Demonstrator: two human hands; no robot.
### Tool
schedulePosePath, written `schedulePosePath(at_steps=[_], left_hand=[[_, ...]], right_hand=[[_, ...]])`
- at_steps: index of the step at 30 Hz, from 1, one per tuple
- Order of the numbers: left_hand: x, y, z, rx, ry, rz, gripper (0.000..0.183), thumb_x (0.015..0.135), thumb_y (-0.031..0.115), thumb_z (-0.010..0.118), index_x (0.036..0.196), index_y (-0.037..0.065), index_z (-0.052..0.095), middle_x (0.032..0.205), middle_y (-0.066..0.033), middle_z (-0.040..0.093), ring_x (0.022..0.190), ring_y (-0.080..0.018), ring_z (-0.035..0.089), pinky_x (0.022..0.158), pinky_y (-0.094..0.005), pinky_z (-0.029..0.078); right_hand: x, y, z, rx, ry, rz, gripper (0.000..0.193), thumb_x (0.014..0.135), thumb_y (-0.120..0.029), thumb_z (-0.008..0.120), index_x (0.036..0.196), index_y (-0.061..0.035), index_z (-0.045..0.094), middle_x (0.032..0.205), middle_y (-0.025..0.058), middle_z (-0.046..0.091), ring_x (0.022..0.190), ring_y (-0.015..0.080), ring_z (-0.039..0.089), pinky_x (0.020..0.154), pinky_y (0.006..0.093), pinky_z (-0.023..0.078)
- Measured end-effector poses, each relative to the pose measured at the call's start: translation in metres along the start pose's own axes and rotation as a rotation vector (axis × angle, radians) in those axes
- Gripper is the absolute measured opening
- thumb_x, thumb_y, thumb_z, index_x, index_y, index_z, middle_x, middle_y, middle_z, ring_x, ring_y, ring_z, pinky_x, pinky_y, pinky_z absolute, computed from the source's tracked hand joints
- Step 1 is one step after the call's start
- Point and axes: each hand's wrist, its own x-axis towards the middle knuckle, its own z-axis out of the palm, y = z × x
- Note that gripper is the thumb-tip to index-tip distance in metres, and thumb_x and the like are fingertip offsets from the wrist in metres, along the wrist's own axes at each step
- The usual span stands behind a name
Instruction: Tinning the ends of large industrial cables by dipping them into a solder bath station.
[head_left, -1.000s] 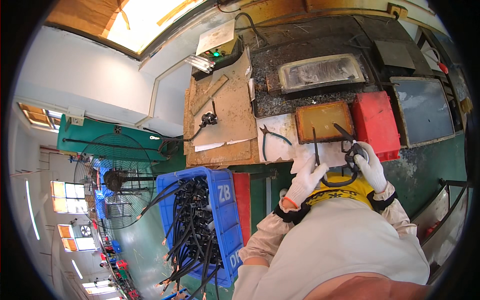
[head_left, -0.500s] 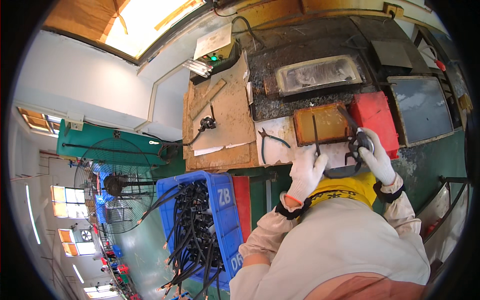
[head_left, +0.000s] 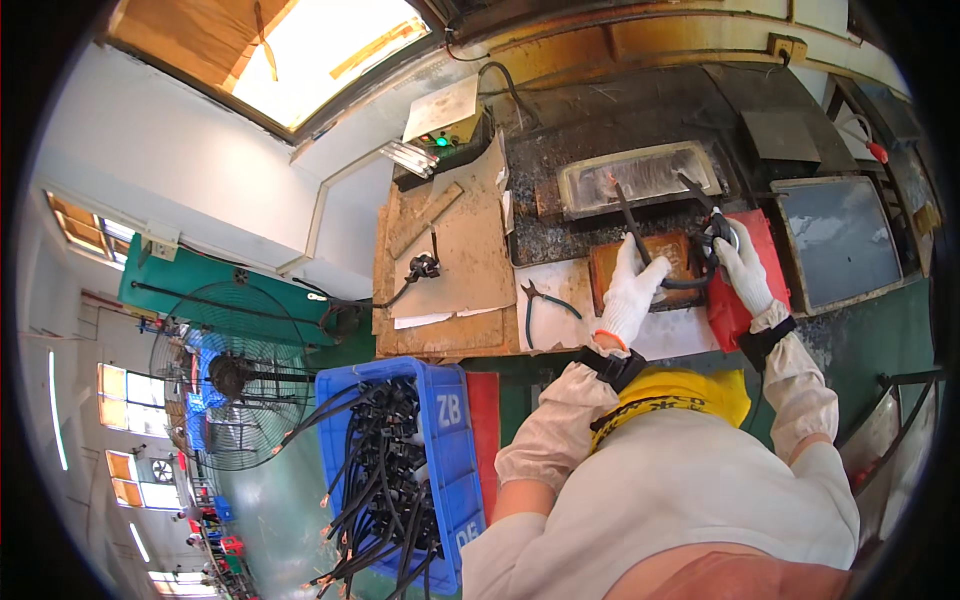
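Observation:
A black cable [head_left: 627, 210] is bent in a loop between my two white-gloved hands. My left hand [head_left: 633, 292] is closed round one side of it, and that side's bare, copper-coloured end sits over the rectangular bath [head_left: 567, 192] of silvery material. My right hand [head_left: 743, 265] grips the other side at a bulky black fitting [head_left: 716, 232], whose exact kind I cannot make out. From there a second black end slants up toward the bath's right part. Below the cable lies a shallow tray [head_left: 602, 275] with amber-brown contents, partly covered by my left hand.
Beside my right hand stands a red box [head_left: 765, 235]. Cutting pliers [head_left: 548, 300] and another black cable piece [head_left: 422, 267] lie to the left. A blue crate [head_left: 452, 430] full of black cables stands below the bench, near a large fan [head_left: 232, 375]. A grey-topped panel [head_left: 838, 240] is at right.
Both hands have moved away from my body with the cable, my left hand also rightward. The cable's ends have gone from over the amber tray to over the silvery bath.

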Motion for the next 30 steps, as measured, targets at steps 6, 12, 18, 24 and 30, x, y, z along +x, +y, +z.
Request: schedulePosePath(at_steps=[6,12,18,24,30], left_hand=[[0.008,-0.005,0.006,-0.116,0.061,0.047,0.078,0.081,0.024,0.062,0.144,0.007,0.020,0.097,-0.0079,0.055,0.071,-0.0119,0.053,0.059,-0.0247,0.047],[0.012,-0.008,0.003,-0.111,0.020,-0.003,0.079,0.080,0.025,0.063,0.145,0.008,0.020,0.096,-0.0063,0.054,0.069,-0.0092,0.049,0.054,-0.0236,0.042],[0.016,-0.015,-0.002,-0.410,-0.108,0.001,0.082,0.080,0.020,0.064,0.145,0.010,0.016,0.089,-0.0033,0.054,0.060,-0.0067,0.044,0.049,-0.0195,0.036],[0.016,-0.017,-0.002,-0.397,-0.092,-0.018,0.082,0.080,0.020,0.064,0.146,0.011,0.015,0.087,-0.0021,0.054,0.058,-0.0055,0.042,0.048,-0.0195,0.034],[0.021,-0.018,0.000,-0.456,-0.063,-0.033,0.080,0.081,0.018,0.064,0.145,0.012,0.017,0.086,-0.0014,0.054,0.056,-0.0056,0.041,0.047,-0.0193,0.033]], right_hand=[[0.006,0.002,0.004,0.087,0.033,0.041,0.040,0.092,-0.029,0.050,0.127,-0.0103,0.042,0.080,-0.0026,0.052,0.052,0.0040,0.041,0.044,0.0184,0.032],[0.010,0.006,0.006,0.099,0.018,0.056,0.045,0.091,-0.028,0.053,0.128,-0.0055,0.041,0.081,0.0023,0.056,0.051,0.0075,0.048,0.044,0.0207,0.038],[0.016,0.009,0.006,0.049,0.028,0.020,0.045,0.091,-0.029,0.053,0.127,-0.0047,0.041,0.078,0.0040,0.057,0.050,0.0084,0.049,0.043,0.0220,0.040],[0.018,0.013,0.008,0.010,0.036,0.053,0.043,0.091,-0.029,0.052,0.125,-0.0045,0.042,0.077,0.0037,0.057,0.049,0.0083,0.049,0.043,0.0223,0.040],[0.018,0.007,0.010,0.040,0.033,0.079,0.041,0.090,-0.029,0.052,0.122,-0.0039,0.044,0.077,0.0041,0.057,0.049,0.0085,0.050,0.042,0.0226,0.041]])
